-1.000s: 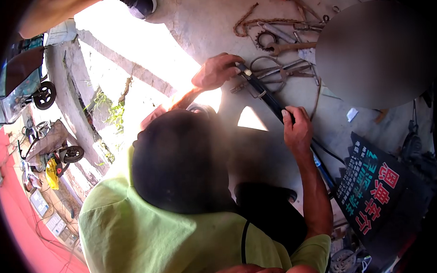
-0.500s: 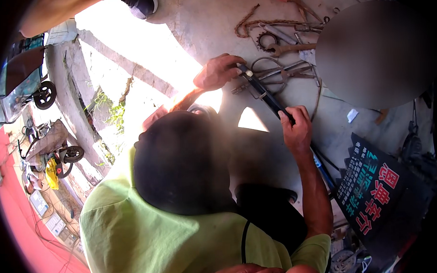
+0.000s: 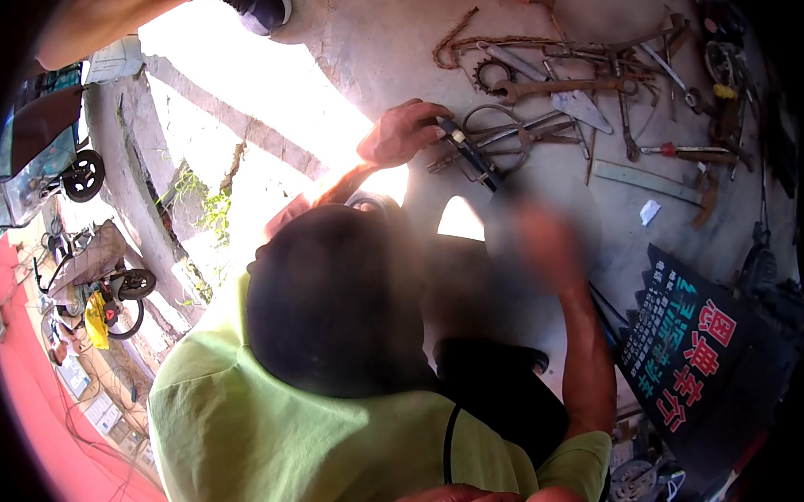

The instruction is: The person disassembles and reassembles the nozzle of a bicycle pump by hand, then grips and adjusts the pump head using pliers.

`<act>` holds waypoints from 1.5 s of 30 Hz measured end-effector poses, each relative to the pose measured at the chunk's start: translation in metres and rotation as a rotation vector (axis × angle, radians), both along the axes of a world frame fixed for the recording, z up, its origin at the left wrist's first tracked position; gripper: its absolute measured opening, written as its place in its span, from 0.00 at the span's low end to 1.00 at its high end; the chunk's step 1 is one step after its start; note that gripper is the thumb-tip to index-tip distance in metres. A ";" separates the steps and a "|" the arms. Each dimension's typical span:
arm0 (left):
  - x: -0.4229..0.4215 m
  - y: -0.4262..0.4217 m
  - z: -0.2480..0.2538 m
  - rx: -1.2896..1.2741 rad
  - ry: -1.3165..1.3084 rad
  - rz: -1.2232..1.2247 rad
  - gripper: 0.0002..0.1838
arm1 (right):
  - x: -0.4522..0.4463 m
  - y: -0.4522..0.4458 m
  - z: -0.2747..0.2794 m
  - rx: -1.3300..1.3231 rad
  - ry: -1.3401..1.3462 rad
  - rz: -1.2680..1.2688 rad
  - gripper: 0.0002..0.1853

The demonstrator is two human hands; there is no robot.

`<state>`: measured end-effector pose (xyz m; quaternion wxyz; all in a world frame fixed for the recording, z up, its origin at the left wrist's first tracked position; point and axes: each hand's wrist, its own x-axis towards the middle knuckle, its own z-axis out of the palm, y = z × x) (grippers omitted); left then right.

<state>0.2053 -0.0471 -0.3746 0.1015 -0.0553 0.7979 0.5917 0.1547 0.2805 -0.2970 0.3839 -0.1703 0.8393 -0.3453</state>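
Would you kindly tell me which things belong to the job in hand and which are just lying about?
Apparently in use: black tube, held by the left hand.

Apparently lying about: rusty chain; toothed ring; large wrench; white scrap.

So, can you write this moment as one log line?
Green-shirted person | left hand: at end of dark tube | right hand: blurred, grip unclear | rusty wrench: on floor

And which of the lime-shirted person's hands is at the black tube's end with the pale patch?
The left hand, higher in the view, at the black tube beside its pale patch. The right hand is lower and blurred.
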 end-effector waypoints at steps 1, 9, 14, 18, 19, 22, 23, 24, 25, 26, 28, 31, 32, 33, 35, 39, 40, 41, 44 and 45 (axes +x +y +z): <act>0.000 0.000 0.000 -0.006 0.003 -0.003 0.17 | 0.001 -0.001 0.000 0.011 0.007 -0.012 0.20; 0.002 -0.001 -0.002 0.011 0.002 -0.033 0.16 | 0.012 -0.001 -0.015 -0.202 0.160 -0.204 0.13; 0.003 -0.001 -0.002 0.022 -0.015 -0.041 0.16 | 0.015 -0.003 -0.021 -0.193 0.417 -0.106 0.12; 0.002 -0.002 -0.004 0.015 0.023 -0.055 0.16 | 0.015 0.000 -0.025 -0.017 0.352 0.010 0.13; 0.002 -0.003 -0.005 0.013 0.036 -0.059 0.16 | 0.016 0.000 -0.030 -0.013 0.359 0.024 0.14; 0.003 -0.002 -0.006 0.039 0.056 -0.001 0.17 | 0.017 -0.002 -0.030 -0.041 0.314 -0.028 0.15; 0.003 -0.001 -0.006 0.033 0.051 0.001 0.17 | 0.017 -0.005 -0.027 -0.051 0.307 -0.052 0.15; 0.003 0.000 -0.004 0.026 0.046 0.003 0.17 | 0.017 -0.007 -0.024 -0.061 0.301 -0.075 0.16; 0.002 0.000 -0.002 0.020 0.042 0.005 0.17 | 0.015 -0.013 -0.019 -0.068 0.313 -0.089 0.17; 0.002 0.000 0.001 0.010 0.031 0.005 0.17 | 0.016 -0.020 -0.019 -0.094 0.308 -0.105 0.17; 0.000 0.001 0.006 -0.010 0.009 0.001 0.17 | 0.016 -0.037 -0.023 -0.169 0.280 -0.139 0.19; -0.001 0.003 0.010 0.001 -0.009 0.022 0.17 | 0.014 -0.074 -0.025 -0.179 0.370 -0.153 0.20; 0.000 0.003 0.008 0.011 0.008 0.024 0.17 | 0.013 -0.083 -0.028 -0.157 0.382 -0.159 0.20; 0.000 0.003 0.005 0.021 0.025 0.026 0.17 | 0.013 -0.090 -0.031 -0.135 0.393 -0.166 0.20; 0.001 0.002 0.002 0.026 0.028 0.030 0.17 | 0.011 -0.101 -0.032 -0.131 0.371 -0.205 0.17; -0.001 0.004 0.008 0.005 0.024 0.028 0.16 | 0.003 -0.111 -0.031 -0.121 0.427 -0.177 0.13; -0.002 0.004 0.009 -0.003 0.037 0.023 0.16 | 0.000 -0.113 -0.034 -0.148 0.476 -0.165 0.12; -0.003 0.004 0.010 -0.035 0.050 0.019 0.17 | -0.001 -0.115 -0.037 -0.163 0.498 -0.169 0.11; -0.005 0.004 0.014 -0.107 0.079 0.004 0.17 | -0.003 -0.119 -0.043 -0.214 0.560 -0.172 0.09; -0.005 0.004 0.016 -0.113 0.083 0.001 0.17 | -0.003 -0.119 -0.046 -0.233 0.578 -0.164 0.09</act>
